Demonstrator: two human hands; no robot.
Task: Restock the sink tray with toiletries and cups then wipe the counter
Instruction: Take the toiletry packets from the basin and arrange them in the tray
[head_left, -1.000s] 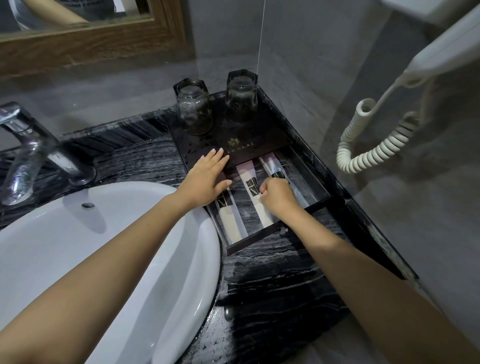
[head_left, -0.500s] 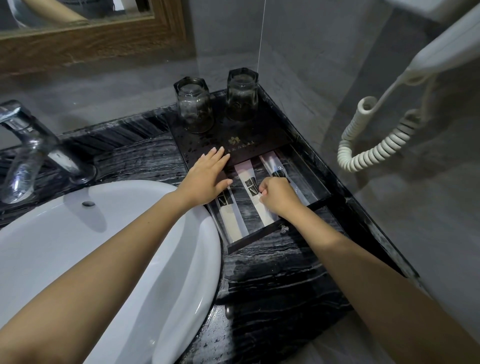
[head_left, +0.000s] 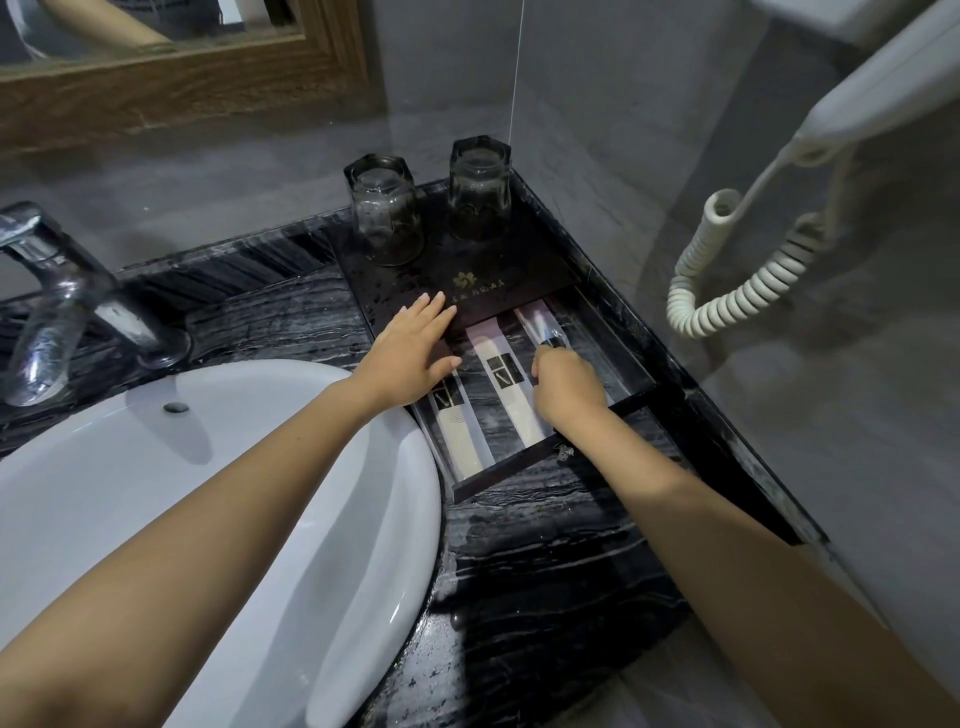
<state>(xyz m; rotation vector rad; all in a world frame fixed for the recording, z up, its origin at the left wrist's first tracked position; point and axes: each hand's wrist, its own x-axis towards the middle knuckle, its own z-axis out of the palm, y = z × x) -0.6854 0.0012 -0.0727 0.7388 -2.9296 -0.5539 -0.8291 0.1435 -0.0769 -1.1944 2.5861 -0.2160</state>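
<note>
Black lacquer marks the task's main thing in the head view: a rectangular black tray (head_left: 519, 260) set into the back right corner of the black, white-veined marble counter (head_left: 545, 571). On its raised rear platform two clear faceted glass cups (head_left: 387, 213) (head_left: 480, 189) stand mouth down, side by side and apart. The sunken front compartment holds three long flat toiletry packets lying roughly parallel: a white and black left packet (head_left: 460, 431), a white and black middle packet (head_left: 504, 374), and a clear-wrapped right packet (head_left: 540, 325).

The left hand (head_left: 410, 353) lies flat with straight fingers, fingertips on the platform's front edge and palm over the far end of the left packet, gripping nothing. The right hand (head_left: 566, 379) has curled fingers and appears to pinch the near end of the right packet, likely squaring it up.

The packets look light, thin and slick in their wrappers, so they should slide easily and flex if lifted by one end; a pinch at an end suits nudging, a hold across the middle suits lifting. The cups look heavy, wet-spotted and breakable, best taken round the body.

Beside the tray sit a white oval ceramic basin (head_left: 208, 493) and a chrome tap (head_left: 57, 296); a white coiled cord (head_left: 743, 296) hangs on the right wall under a wall dryer, and a wooden mirror frame (head_left: 182, 83) runs above.
</note>
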